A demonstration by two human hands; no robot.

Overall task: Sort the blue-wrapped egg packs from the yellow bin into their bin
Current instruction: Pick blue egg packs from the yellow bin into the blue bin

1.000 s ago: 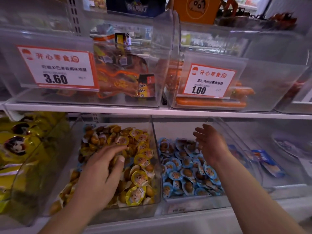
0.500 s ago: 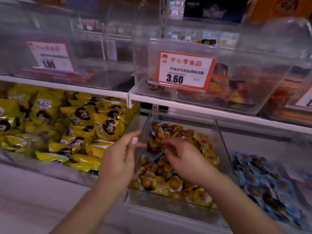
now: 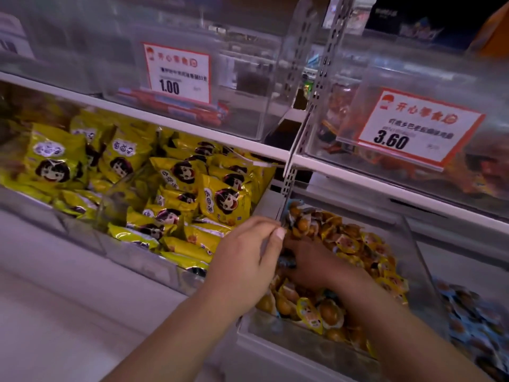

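Observation:
The clear bin of yellow-wrapped egg packs (image 3: 355, 244) sits on the lower shelf right of centre. My left hand (image 3: 245, 252) pinches the top of this bin's left wall, thumb inside. My right hand (image 3: 311, 267) is dug into the yellow packs near that wall, fingers curled down. A scrap of blue wrapper (image 3: 286, 262) shows at its fingertips; whether it is gripped is hidden. Another blue-wrapped pack (image 3: 295, 203) peeks out at the bin's back left corner. The bin of blue-wrapped egg packs (image 3: 473, 321) lies at the far right edge.
Left of the egg bin stands a clear bin of yellow snack bags (image 3: 179, 188). The upper shelf (image 3: 192, 125) carries clear bins with price tags 1.00 (image 3: 179, 74) and 3.60 (image 3: 416, 128). A metal shelf upright (image 3: 303, 106) rises between them.
The view has swung further left. My right hand left the blue bin, crossed into the yellow egg bin and pushed deeper by its left wall. My left hand moved onto that wall.

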